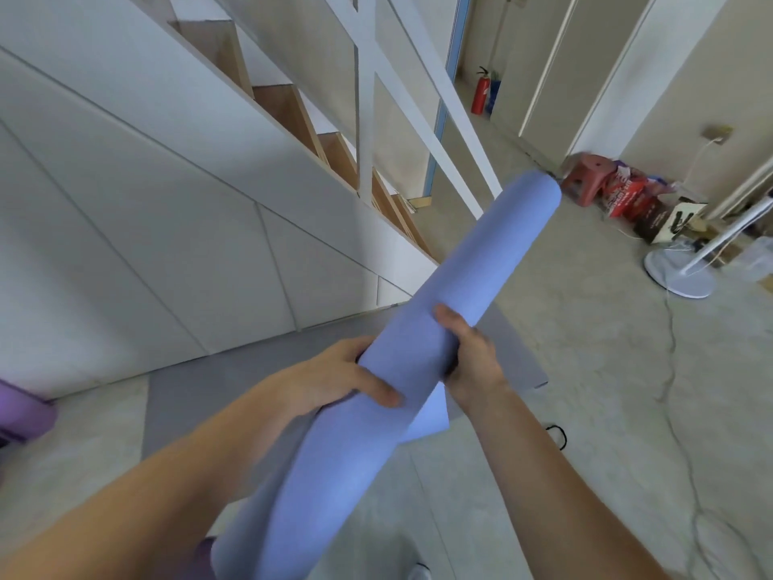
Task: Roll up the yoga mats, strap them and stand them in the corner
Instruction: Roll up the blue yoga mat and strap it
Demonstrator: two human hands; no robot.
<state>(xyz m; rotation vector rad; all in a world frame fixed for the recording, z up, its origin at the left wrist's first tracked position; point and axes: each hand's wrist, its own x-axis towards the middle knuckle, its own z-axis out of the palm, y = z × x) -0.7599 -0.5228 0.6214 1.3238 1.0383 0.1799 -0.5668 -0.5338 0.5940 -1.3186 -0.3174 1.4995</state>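
A rolled blue yoga mat point(472, 265) is held up in the air, slanting from bottom left to upper right. My left hand point(334, 374) grips it from the left with the thumb across the top. My right hand point(470, 353) grips it from the right, fingers wrapped under the roll. A loose flap of the mat's end hangs below my right wrist. A grey mat point(234, 395) lies flat on the floor beneath. A rolled purple mat point(23, 416) lies at the left edge. A thin black strap point(558, 433) lies on the floor to the right.
White stairs with wooden treads point(293, 115) and cabinet panels fill the left. A fan base point(677, 274) with a cord, a red stool point(585, 182) and bags stand at the right wall. A fire extinguisher point(481, 94) stands far back.
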